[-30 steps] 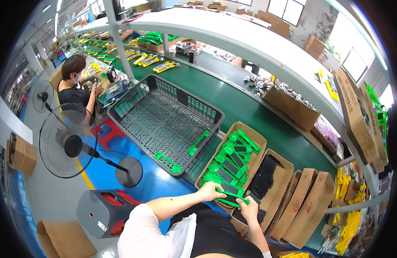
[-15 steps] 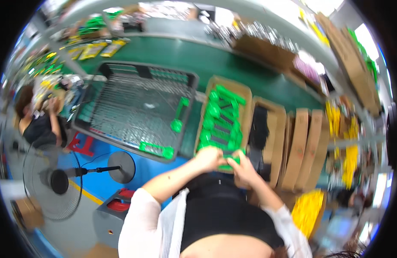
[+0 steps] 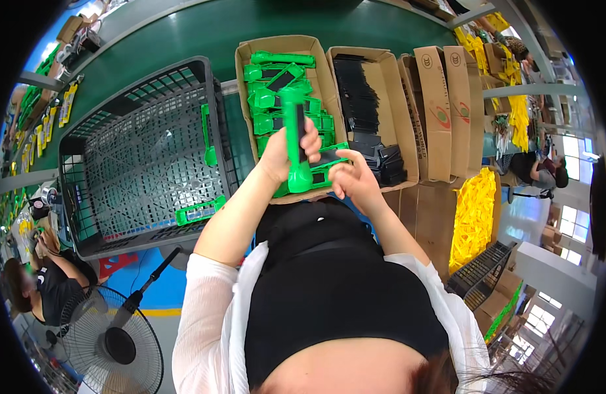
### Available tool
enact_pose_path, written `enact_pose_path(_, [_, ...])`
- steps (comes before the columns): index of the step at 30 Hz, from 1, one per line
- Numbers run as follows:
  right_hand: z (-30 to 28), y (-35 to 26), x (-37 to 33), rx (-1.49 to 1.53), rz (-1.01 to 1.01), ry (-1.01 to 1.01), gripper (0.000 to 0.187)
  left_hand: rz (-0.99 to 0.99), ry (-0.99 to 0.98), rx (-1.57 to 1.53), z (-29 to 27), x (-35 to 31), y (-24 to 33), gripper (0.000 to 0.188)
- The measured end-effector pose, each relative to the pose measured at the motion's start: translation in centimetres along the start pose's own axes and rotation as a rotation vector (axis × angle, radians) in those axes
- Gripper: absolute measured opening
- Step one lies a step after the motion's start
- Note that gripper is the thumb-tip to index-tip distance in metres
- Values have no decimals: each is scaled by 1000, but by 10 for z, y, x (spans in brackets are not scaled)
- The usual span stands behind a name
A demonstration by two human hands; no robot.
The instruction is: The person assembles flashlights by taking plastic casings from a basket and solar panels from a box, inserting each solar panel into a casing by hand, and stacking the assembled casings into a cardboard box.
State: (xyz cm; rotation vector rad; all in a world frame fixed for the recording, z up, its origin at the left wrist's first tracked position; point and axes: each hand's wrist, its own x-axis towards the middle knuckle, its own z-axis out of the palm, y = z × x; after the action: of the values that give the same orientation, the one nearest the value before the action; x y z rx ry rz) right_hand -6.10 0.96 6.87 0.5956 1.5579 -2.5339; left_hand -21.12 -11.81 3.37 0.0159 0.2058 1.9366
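Observation:
My left hand (image 3: 275,156) is closed around a long green plastic housing (image 3: 292,121) with a flared end and a dark panel along its side. It holds the piece upright over a shallow cardboard carton (image 3: 247,47). Several similar green housings (image 3: 283,77), some with dark panels, lie in that carton. My right hand (image 3: 359,182) hovers at the carton's near right corner, fingers partly curled and apart, with nothing visible in them. Its index finger is close to a green housing (image 3: 329,156); I cannot tell whether they touch. A second carton (image 3: 398,98) beside it holds stacked black panels (image 3: 356,98).
A dark plastic crate (image 3: 214,98) on the left holds two green housings (image 3: 201,211). Upright brown cartons (image 3: 437,115) stand right, above a box of yellow pieces (image 3: 475,217). A fan (image 3: 119,345) and a co-worker (image 3: 50,282) are at lower left.
The view has shifted, and the picture is sharper. My hands, close together over the carton's near edge before, are now apart. My left hand has raised the green housing upright.

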Motion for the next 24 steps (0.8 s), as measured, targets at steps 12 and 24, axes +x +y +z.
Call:
enact_pose_path(12, [30, -5, -8, -478, -131, -91, 44, 186, -438, -235, 21, 11, -23, 18])
enact_pose_path(24, [-84, -8, 21, -1368, -89, 197, 24, 178, 440, 1610, -27, 19, -4, 27])
